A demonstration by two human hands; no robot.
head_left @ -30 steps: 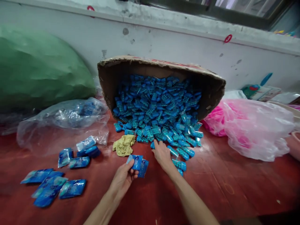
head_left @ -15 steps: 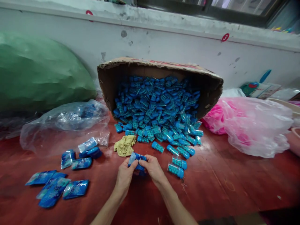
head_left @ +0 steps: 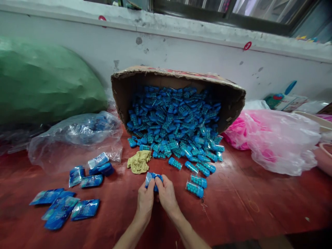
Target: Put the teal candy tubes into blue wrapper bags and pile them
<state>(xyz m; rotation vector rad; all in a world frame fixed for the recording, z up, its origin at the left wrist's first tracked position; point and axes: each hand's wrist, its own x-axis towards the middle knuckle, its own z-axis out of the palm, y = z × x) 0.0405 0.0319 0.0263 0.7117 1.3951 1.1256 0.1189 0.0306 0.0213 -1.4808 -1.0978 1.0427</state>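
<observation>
Both my left hand [head_left: 145, 197] and my right hand [head_left: 166, 194] grip one small blue printed packet [head_left: 150, 177] above the red table, thumbs close together on its face. The fingers underneath are mostly hidden. Just beyond the packet lies a crumpled yellow-green cloth [head_left: 139, 162]. Right of my hands are clear tubes with blue caps and turquoise beads [head_left: 194, 189], two of them close by. More such tubes make a big heap [head_left: 173, 117] spilling out of a cardboard box [head_left: 233, 100] on its side.
Several blue packets [head_left: 85, 209] lie at the left, with others [head_left: 92, 181] behind them. A clear plastic bag [head_left: 52, 147] and a large green sack [head_left: 49, 79] stand further back. To the right sits a pink and white plastic bag [head_left: 280, 141]. A wall [head_left: 181, 52] runs behind.
My hands have drawn closer together on the packet, the thumbs now almost side by side. The tubes and the laid-out packets stay put; the view has shifted slightly.
</observation>
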